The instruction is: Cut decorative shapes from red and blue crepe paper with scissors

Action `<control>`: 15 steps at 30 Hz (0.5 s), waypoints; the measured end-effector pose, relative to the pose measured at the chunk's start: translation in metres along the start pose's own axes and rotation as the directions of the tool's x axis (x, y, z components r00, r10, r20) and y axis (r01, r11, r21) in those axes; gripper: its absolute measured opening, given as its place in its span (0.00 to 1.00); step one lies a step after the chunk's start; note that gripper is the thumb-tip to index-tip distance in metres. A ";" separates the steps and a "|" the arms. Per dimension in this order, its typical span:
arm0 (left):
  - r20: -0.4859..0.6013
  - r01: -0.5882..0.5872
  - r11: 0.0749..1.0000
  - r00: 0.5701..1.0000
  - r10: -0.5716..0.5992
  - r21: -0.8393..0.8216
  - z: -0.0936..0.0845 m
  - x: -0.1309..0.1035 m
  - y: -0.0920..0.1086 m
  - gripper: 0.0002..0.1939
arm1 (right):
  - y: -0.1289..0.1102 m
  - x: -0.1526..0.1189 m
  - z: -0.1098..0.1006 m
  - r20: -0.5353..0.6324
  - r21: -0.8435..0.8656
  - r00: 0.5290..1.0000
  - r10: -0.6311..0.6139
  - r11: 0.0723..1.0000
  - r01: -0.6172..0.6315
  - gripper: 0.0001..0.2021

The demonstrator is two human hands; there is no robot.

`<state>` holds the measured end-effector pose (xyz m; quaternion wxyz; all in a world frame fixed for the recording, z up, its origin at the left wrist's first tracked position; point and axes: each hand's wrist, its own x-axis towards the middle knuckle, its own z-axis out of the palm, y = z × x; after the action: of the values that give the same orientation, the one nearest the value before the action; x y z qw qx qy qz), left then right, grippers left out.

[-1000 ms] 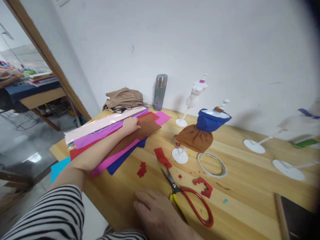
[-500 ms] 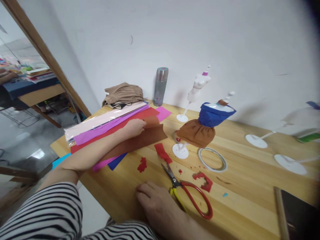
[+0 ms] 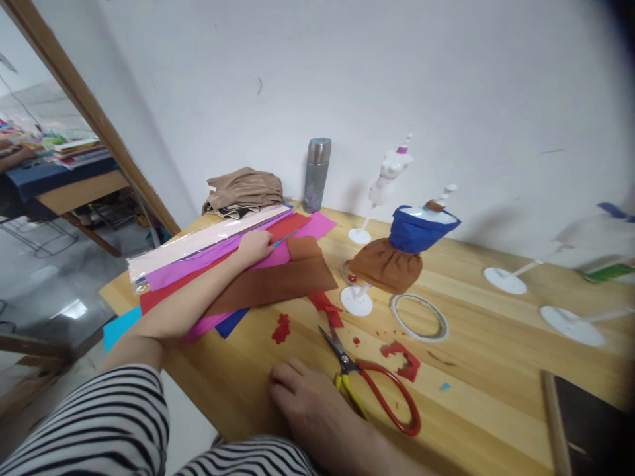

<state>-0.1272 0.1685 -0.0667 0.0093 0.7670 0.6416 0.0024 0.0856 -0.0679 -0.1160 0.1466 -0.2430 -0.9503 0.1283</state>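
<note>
My left hand [image 3: 255,248] reaches across a stack of coloured sheets, fingers closed at the edges of the red sheet [image 3: 292,226] and a pink one. What the fingertips grip is hidden. Below them lies a brown sheet [image 3: 278,281], slanting to the right. My right hand [image 3: 307,400] rests on the wooden table [image 3: 228,390], fingers curled, apparently holding nothing. Beside it lie scissors [image 3: 354,363] with one red and one yellow handle, blades parted. A small red cut-out [image 3: 281,328] lies in front of the right hand.
A small dress form [image 3: 421,228] wears a blue top and brown skirt; a bare white one [image 3: 391,173] stands behind. A tape roll [image 3: 419,317], red scraps [image 3: 404,360] and a dark flat object [image 3: 590,423] lie rightward. A flask [image 3: 317,175] and brown cloth [image 3: 245,188] stand at the back.
My left hand has moved slightly up and left, off the brown sheet. That sheet has shifted right and towards me, baring pink and blue sheets. The right hand stays put.
</note>
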 end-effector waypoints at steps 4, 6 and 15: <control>-0.065 -0.009 0.998 0.998 0.004 -0.066 0.004 0.006 -0.010 0.22 | 0.000 0.001 -0.001 0.004 0.002 1.000 0.002 1.000 -0.002 0.06; -0.105 -0.023 0.995 0.994 0.012 -0.101 0.005 0.009 -0.017 0.22 | 0.000 0.001 -0.002 0.012 0.004 1.000 0.005 1.000 -0.005 0.06; -0.103 -0.014 0.991 0.995 0.001 -0.133 0.009 0.014 -0.028 0.15 | 0.001 -0.002 0.001 0.003 0.016 1.000 0.006 1.000 -0.006 0.06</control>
<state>-0.1525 0.1867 -0.0763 0.0277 0.7659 0.6367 0.0851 0.0872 -0.0683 -0.1173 0.1466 -0.2445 -0.9487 0.1368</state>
